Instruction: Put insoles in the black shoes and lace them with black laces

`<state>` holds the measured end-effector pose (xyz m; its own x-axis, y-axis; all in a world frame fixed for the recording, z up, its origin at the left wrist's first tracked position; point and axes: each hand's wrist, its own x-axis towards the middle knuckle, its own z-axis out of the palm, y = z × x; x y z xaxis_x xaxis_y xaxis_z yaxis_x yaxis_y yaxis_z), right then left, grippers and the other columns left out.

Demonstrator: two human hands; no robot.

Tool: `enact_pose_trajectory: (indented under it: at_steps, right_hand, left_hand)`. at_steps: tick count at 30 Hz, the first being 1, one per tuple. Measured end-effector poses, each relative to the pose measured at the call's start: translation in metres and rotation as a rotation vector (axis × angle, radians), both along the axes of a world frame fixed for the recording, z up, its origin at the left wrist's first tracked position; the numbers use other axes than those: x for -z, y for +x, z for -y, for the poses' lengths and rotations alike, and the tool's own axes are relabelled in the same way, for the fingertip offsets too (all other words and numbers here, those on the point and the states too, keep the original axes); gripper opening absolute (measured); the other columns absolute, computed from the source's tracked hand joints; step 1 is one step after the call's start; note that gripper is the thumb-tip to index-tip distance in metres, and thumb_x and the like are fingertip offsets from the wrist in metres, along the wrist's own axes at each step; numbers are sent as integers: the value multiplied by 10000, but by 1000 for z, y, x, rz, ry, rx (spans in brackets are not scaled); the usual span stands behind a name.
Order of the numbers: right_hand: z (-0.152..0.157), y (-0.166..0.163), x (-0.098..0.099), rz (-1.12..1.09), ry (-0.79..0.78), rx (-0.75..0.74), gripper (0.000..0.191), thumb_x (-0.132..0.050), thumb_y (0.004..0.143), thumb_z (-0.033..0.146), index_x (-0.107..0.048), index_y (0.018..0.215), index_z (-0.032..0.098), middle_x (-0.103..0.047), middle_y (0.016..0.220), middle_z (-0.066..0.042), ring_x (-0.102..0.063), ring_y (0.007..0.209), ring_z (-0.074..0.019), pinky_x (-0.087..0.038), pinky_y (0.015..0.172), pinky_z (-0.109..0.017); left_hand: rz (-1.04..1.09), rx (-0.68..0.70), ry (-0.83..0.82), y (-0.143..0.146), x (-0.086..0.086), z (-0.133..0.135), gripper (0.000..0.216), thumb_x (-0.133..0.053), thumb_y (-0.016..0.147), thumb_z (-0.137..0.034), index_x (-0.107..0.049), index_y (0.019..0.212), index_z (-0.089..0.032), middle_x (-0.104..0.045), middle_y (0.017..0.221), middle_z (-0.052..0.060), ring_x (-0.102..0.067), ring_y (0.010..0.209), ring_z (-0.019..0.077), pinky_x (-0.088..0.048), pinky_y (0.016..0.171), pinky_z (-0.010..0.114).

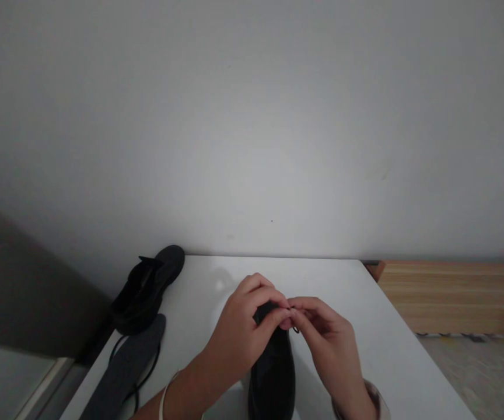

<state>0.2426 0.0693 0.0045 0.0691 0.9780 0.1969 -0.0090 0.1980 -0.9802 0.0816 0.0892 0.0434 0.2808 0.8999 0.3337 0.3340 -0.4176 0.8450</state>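
A black shoe (273,373) lies on the white table (366,326) right in front of me, toe pointing away. My left hand (240,332) curls over its upper with the fingertips pinched together. My right hand (328,344) meets it from the right, pinching a thin black lace (295,329) at the shoe's top. The fingertips of both hands touch over the shoe.
A second black shoe (147,289) sits at the table's far left corner. A dark grey insole (125,370) with a loose black lace (140,385) lies at the left edge. A wooden surface (453,294) stands to the right, a plain wall behind.
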Motion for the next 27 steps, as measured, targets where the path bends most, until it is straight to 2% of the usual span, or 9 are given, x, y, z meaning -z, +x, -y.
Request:
enact_pose_trajectory:
  at_steps: [6, 9, 12, 16, 18, 19, 21, 24, 27]
  right_hand:
    - [-4, 0, -17, -147, -100, -121, 189, -839, 752, 370, -794, 844, 211, -755, 655, -18, -725, 617, -162, -627, 642, -270]
    - [-4, 1, -22, -119, -165, -192, 252, -829, 760, 415, -789, 866, 190, -752, 654, -31, -723, 620, -174, -627, 648, -303]
    - [-3, 5, -26, -39, -149, -219, 293, -803, 780, 443, -786, 919, 186, -760, 720, -41, -706, 612, -164, -613, 630, -299]
    - [-1, 9, -37, 111, 27, -156, 223, -745, 839, 408, -771, 913, 198, -735, 783, -36, -672, 614, -143, -580, 613, -263]
    - [2, 10, -46, 201, 125, -100, 172, -714, 869, 378, -755, 891, 212, -715, 780, -30, -659, 631, -145, -567, 607, -252]
    - [4, 10, -52, 241, 175, -74, 148, -703, 880, 363, -749, 885, 223, -711, 785, -30, -659, 657, -152, -565, 616, -251]
    - [11, 10, -66, 303, 278, -36, 98, -687, 900, 336, -741, 880, 256, -707, 805, -29, -662, 727, -167, -566, 652, -256]
    - [26, 14, -88, 342, 417, 3, 73, -664, 930, 322, -728, 895, 312, -695, 829, -35, -654, 810, -191, -564, 680, -276]
    - [39, 33, -95, 347, 517, 71, 96, -656, 927, 386, -713, 869, 335, -662, 776, -54, -639, 806, -229, -561, 697, -348]
  left_hand:
    - [96, -58, 77, -3, -6, 4, 83, -692, 852, -207, -753, 801, -230, -601, 856, 16, -604, 822, 170, -490, 794, 292]
    - [117, -40, 73, -4, -4, 3, 98, -676, 864, -237, -748, 799, -227, -591, 858, 19, -597, 820, 169, -489, 792, 293]
    - [149, -57, 44, -7, 2, 6, 86, -661, 858, -227, -703, 933, -224, -619, 890, 18, -588, 839, 175, -482, 791, 295]
    - [99, -47, 12, -7, 29, 23, 31, -620, 898, -220, -592, 891, -208, -622, 824, 5, -581, 781, 169, -466, 737, 286]
    - [-77, 96, 30, -3, 51, 36, 83, -638, 913, -231, -611, 841, -201, -650, 834, 17, -605, 792, 180, -462, 738, 295]
    - [-191, 168, 46, -1, 62, 42, 72, -691, 890, -251, -640, 871, -203, -676, 890, 31, -620, 841, 201, -469, 775, 313]
    - [-350, 259, 70, 4, 83, 52, 266, -812, 801, -336, -672, 991, -211, -695, 1049, 56, -632, 969, 249, -477, 886, 360]
    - [-423, 272, 94, 9, 104, 60, 364, -821, 792, -374, -676, 1085, -213, -671, 1178, 75, -613, 1074, 270, -465, 979, 385]
    - [-428, 249, 114, 9, 115, 61, 352, -786, 821, -373, -673, 1111, -209, -671, 1197, 78, -621, 1046, 266, -484, 957, 388]
